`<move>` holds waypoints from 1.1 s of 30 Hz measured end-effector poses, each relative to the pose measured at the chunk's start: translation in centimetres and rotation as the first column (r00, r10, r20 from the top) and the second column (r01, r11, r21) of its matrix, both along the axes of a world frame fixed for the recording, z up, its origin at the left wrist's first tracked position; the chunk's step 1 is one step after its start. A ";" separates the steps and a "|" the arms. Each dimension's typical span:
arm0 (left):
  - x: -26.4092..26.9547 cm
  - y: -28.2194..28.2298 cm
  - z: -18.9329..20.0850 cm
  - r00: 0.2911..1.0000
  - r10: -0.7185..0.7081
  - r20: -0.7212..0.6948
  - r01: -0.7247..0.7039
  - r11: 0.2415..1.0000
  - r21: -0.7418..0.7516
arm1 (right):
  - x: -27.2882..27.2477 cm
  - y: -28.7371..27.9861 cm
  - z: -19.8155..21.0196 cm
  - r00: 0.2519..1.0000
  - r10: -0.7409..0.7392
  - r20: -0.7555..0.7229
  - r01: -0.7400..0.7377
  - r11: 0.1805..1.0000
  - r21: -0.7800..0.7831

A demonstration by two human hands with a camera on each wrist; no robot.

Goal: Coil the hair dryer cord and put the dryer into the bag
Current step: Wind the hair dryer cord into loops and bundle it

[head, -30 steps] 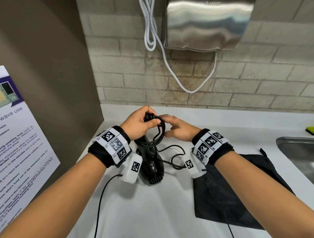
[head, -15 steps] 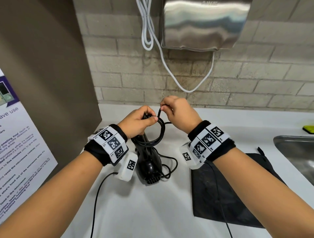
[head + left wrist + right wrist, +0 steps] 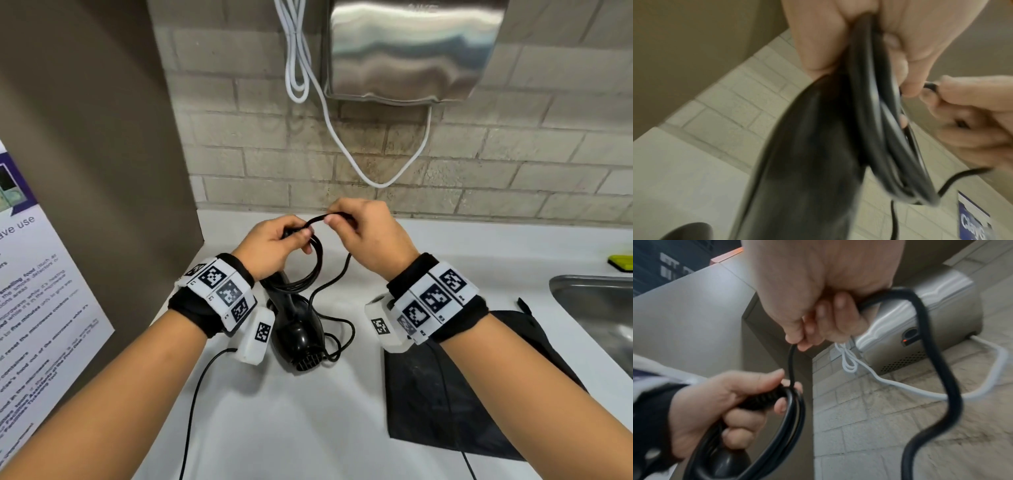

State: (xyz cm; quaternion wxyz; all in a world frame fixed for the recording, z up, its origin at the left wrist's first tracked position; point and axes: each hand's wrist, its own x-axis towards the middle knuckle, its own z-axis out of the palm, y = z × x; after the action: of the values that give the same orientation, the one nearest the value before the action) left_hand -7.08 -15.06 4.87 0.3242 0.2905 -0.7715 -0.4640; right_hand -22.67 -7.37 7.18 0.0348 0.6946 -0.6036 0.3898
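Black hair dryer (image 3: 299, 329) nose-down on the white counter (image 3: 308, 411), handle end raised up into left hand (image 3: 270, 246). Black cord (image 3: 318, 253) gathered in several loops at the handle top, loops hanging beside the handle; blurred close-up of the same loops in the left wrist view (image 3: 879, 113). Left fingers curled round the handle end and the loop bundle, thumb pressing on top. Right hand (image 3: 370, 233) just beside the left, slightly higher, thumb and forefinger pinching a short arc of cord between the two hands; other fingers curled in, cord passing through the fist (image 3: 818, 308) and out the far side. Slack cord dropping from the right hand in a wavy line to the counter, loose curls lying just right of the dryer body. Plug end not identifiable.

Black bag (image 3: 445, 394) flat on the counter under the right forearm, near the dryer, not touching it. Steel sink (image 3: 589, 308) at far right, yellow-green item (image 3: 621, 263) behind its rim. Steel wall unit (image 3: 411, 51) above on the tiled wall, white cable (image 3: 342, 137) hanging from it. Printed notice (image 3: 34, 308) on the brown panel at left. Marker bands and cameras on both wrists.
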 end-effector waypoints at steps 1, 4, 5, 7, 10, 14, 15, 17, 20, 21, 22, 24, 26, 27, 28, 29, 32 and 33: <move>0.2 -0.3 -0.2 0.998 0.033 -0.049 -0.030 0.998 0.052 | -0.4 0.2 -0.2 0.999 0.013 0.052 -0.014 1.000 0.022; 0.2 -0.5 -0.4 0.989 0.066 -0.134 -0.047 0.989 0.139 | -0.9 0.6 -1.2 0.991 0.075 0.109 -0.078 0.997 0.026; 0.0 -0.3 -0.3 0.986 0.071 -0.149 -0.049 0.988 0.148 | -0.7 0.7 -1.7 0.988 0.102 0.115 -0.105 0.994 0.020; -0.3 -0.1 -0.1 0.983 0.079 -0.166 -0.054 0.988 0.147 | 0.1 0.8 -2.7 0.986 0.140 0.087 -0.145 0.988 0.057; -0.6 -0.2 0.1 0.984 0.082 -0.160 -0.053 0.983 0.178 | 1.5 0.9 -4.5 0.990 0.134 -0.048 -0.128 0.985 0.113; -0.4 -0.1 0.1 0.984 0.089 -0.154 -0.050 0.969 0.242 | 3.1 0.5 -5.5 0.972 0.100 -0.213 -0.082 0.992 0.093; -0.3 -0.1 0.1 0.984 0.089 -0.153 -0.048 0.967 0.250 | 3.5 0.3 -5.5 0.967 0.103 -0.231 -0.083 0.992 0.098; -0.2 0.0 0.0 0.984 0.095 -0.149 -0.056 0.967 0.250 | 4.1 -0.1 -5.5 0.961 0.099 -0.259 -0.073 0.991 0.109; 0.3 -0.1 -0.2 0.983 0.132 -0.125 -0.104 0.973 0.206 | 4.4 -0.1 -5.7 0.949 0.076 -0.305 -0.043 0.993 0.112; 0.4 -0.2 -0.3 0.983 0.140 -0.118 -0.117 0.976 0.181 | 4.3 0.0 -5.8 0.950 0.084 -0.302 -0.053 0.993 0.109; 0.6 -0.2 -0.5 0.984 0.143 -0.108 -0.125 0.979 0.160 | 4.2 0.0 -5.9 0.953 0.101 -0.287 -0.073 0.992 0.107; 0.8 -0.3 -0.6 0.986 0.140 -0.088 -0.127 0.981 0.147 | 3.5 0.2 -5.7 0.966 0.159 -0.203 -0.143 0.986 0.088; 0.9 -0.4 -0.8 0.987 0.137 -0.087 -0.123 0.981 0.148 | 2.5 0.2 -5.5 0.971 0.212 -0.111 -0.211 0.977 0.021; 0.9 -0.4 -0.8 0.987 0.137 -0.086 -0.124 0.982 0.144 | 1.8 0.2 -5.6 0.977 0.203 -0.070 -0.207 0.977 -0.056; 0.9 -0.3 -0.9 0.987 0.140 -0.084 -0.127 0.982 0.139 | 0.9 0.0 -5.6 0.985 0.171 -0.006 -0.170 0.973 -0.154; 0.8 -0.3 -1.0 0.986 0.146 -0.083 -0.133 0.982 0.137 | 0.1 -0.1 -5.7 0.989 0.122 0.078 -0.099 0.963 -0.250; 0.6 -0.3 -1.0 0.981 0.173 -0.085 -0.160 0.978 0.134 | -2.1 -0.6 -6.3 0.917 -0.069 0.393 0.189 0.942 -0.276; 0.6 -0.3 -0.9 0.980 0.178 -0.085 -0.166 0.977 0.134 | -2.8 -1.0 -6.9 0.867 -0.151 0.475 0.264 0.947 -0.180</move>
State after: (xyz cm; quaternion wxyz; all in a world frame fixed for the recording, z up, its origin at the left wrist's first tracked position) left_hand -6.51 -15.36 3.96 0.3812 0.3532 -0.6960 -0.4956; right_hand -25.51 -8.36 0.26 0.0178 0.5049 -0.6150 0.6054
